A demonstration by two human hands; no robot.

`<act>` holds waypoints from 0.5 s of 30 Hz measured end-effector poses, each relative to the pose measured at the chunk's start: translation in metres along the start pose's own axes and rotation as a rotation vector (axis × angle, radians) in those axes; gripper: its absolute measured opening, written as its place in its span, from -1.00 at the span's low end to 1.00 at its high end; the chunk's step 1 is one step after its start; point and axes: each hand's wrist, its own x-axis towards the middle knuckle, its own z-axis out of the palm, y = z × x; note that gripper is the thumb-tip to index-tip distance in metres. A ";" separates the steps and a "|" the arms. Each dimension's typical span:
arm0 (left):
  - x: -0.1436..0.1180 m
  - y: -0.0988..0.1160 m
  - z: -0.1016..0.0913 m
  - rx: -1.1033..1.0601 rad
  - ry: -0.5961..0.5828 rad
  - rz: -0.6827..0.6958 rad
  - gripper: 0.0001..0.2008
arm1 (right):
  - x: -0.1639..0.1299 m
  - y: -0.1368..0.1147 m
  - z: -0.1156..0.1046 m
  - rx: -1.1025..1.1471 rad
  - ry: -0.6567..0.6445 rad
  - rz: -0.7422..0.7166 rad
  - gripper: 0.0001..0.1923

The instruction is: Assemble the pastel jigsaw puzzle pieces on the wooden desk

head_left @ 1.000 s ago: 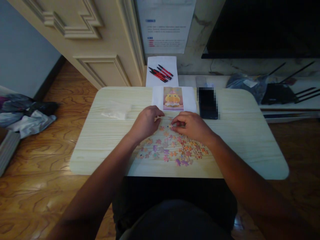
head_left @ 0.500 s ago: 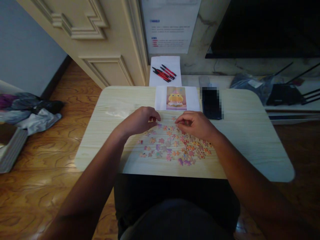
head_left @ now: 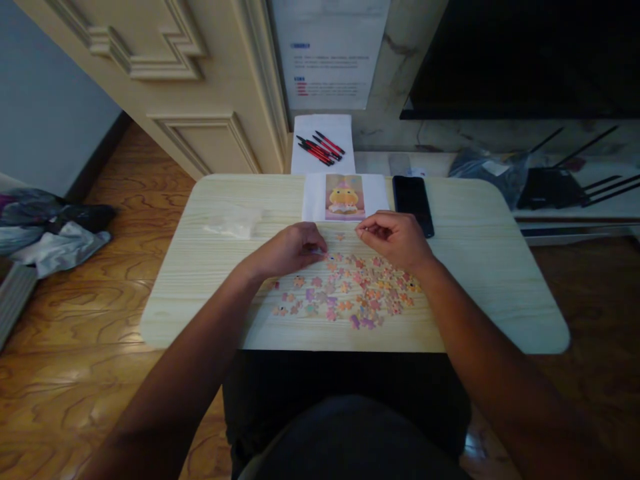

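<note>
A person sits at a pale wood-grain table (head_left: 500, 287) with rounded corners, both bare arms stretched forward over a loose spread of small jigsaw pieces (head_left: 373, 293). The pieces, mostly orange, pink and purple, lie in the middle of the table toward the near edge, thickest on the right. The left hand (head_left: 299, 250) curls at the upper left of the spread, its fingertips down at a few pieces; whether it grips one cannot be told. The right hand (head_left: 395, 237) is above the spread's upper right, thumb and forefinger brought together at the tips; anything between them is too small to make out. A single piece (head_left: 341, 237) lies between the hands. Just beyond them, a white sheet (head_left: 314, 197) bears a picture (head_left: 345, 198) of a yellow cartoon-like figure. A dark phone (head_left: 413, 200) lies to the right of the sheet, and a clear plastic bag (head_left: 233, 223) lies to the left, beyond the left hand. Past the table's far edge, several red and black pens (head_left: 321, 148) rest on white paper (head_left: 345, 125). A wood floor (head_left: 110, 287) shows at the left.
</note>
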 end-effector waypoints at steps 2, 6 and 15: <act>-0.001 -0.001 0.002 -0.027 0.020 -0.031 -0.89 | 0.000 0.000 -0.003 0.004 0.035 0.011 -0.74; -0.004 -0.004 0.002 -0.090 0.043 -0.069 -0.89 | 0.000 0.002 -0.010 0.029 0.094 0.013 -0.72; -0.006 -0.011 0.001 -0.129 0.017 -0.086 -0.84 | -0.003 0.013 -0.035 0.115 -0.204 0.096 -0.72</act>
